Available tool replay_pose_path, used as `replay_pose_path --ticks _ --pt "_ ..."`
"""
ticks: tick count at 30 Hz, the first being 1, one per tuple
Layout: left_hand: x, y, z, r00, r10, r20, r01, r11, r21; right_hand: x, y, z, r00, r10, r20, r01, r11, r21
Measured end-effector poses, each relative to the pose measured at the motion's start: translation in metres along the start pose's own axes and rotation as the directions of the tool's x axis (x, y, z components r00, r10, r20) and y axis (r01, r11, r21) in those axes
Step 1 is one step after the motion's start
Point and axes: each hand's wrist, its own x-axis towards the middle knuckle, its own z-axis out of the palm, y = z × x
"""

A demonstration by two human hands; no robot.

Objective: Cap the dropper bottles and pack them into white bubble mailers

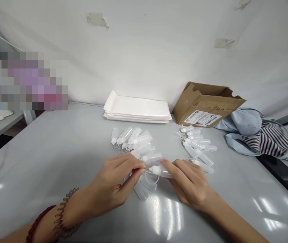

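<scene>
My right hand [190, 180] grips a translucent needle-tip squeeze bottle [160, 170], lying sideways with its white nozzle and thin metal needle pointing left. At the needle's end, the thumb and forefinger of my left hand [123, 177] are pinched together on the tip cap, mostly hidden by the fingertips. A white strap [152, 180] loops down beside the nozzle. Several similar bottles lie in a loose pile [136, 138] just beyond my left hand, and a few rest under the held one. Behind my right hand lies another group of bottles [197, 145], some with needles and straps showing.
A stack of white padded envelopes [138, 108] lies against the wall. To its right stands an open cardboard box [207, 103] with a label. A striped cloth bag [267, 138] and a dark flat object [280, 175] are at the right edge of the grey table [57, 141].
</scene>
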Motion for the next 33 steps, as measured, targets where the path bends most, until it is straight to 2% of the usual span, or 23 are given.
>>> replay_pose_path --ticks 7,21,33 --pt "-0.002 0.001 0.000 0.999 0.043 0.017 -0.043 0.999 -0.015 0.000 -0.003 0.000 0.999 -0.031 -0.010 0.031 0.999 0.006" --pt "-0.008 -0.003 0.004 0.982 0.186 -0.011 -0.183 0.974 0.136 0.002 -0.004 0.000 1.000 -0.016 0.012 0.015 0.999 0.031" --pt "-0.011 -0.006 0.007 0.974 0.222 -0.035 -0.211 0.956 0.203 0.003 -0.005 -0.001 0.999 0.023 0.036 -0.026 0.996 0.086"
